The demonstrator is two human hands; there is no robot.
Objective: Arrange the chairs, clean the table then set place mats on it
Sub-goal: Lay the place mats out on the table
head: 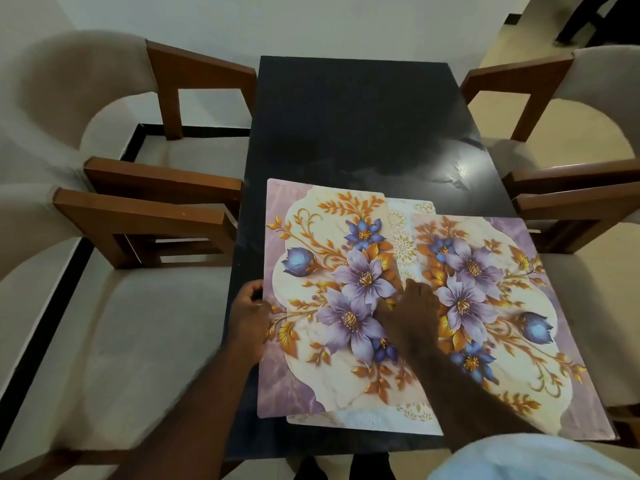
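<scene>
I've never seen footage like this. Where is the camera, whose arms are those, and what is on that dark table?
No machine here: a person wears one camera on the head, looking down at both bare hands. The dark table has three place mats near its close end: a left floral mat, a right floral mat, and a gold-patterned mat partly hidden under both. The left hand grips the left floral mat's outer edge. The right hand rests where the mats overlap; whether its fingers pinch anything is unclear. Cushioned chairs stand on both sides.
</scene>
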